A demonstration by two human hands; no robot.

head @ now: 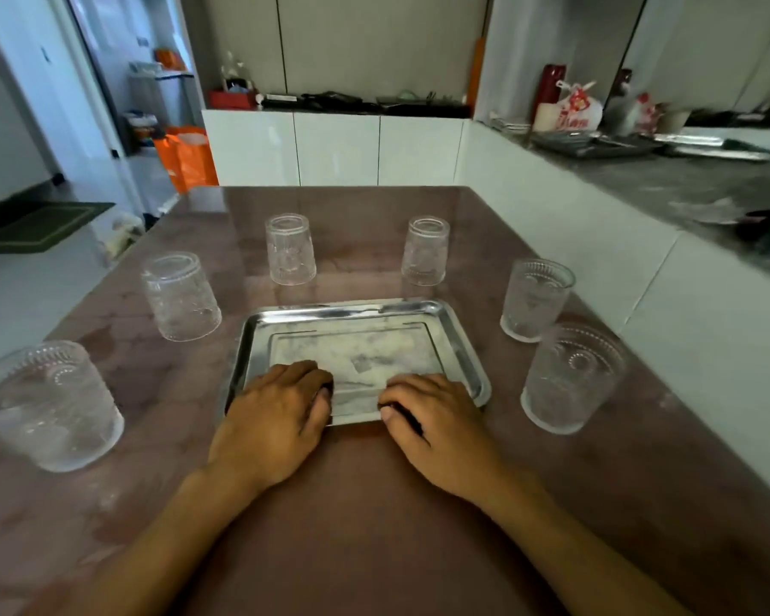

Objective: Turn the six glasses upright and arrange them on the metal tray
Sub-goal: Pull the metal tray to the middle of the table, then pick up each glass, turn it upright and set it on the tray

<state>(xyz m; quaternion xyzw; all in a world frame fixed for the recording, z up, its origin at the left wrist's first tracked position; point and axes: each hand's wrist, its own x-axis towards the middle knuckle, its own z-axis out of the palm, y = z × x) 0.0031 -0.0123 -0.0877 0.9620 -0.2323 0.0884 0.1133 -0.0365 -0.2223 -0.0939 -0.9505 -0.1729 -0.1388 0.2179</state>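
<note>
A shiny rectangular metal tray (356,311) lies in the middle of the brown table, with nothing standing in it. Several clear patterned glasses stand mouth-down around it in an arc: one at near left (50,406), one at left (181,297), two behind the tray (291,249) (425,251), and two at right (535,300) (572,377). My left hand (272,424) and my right hand (436,429) lie palm-down over the tray's near rim, fingers curled onto it, thumbs at the edge. Neither hand touches a glass.
The brown table (365,504) ends at a white half-wall (596,242) on the right. Beyond that wall a grey counter (685,180) holds trays and bags. White cabinets stand behind the table, and an orange bag (187,155) sits on the floor at far left.
</note>
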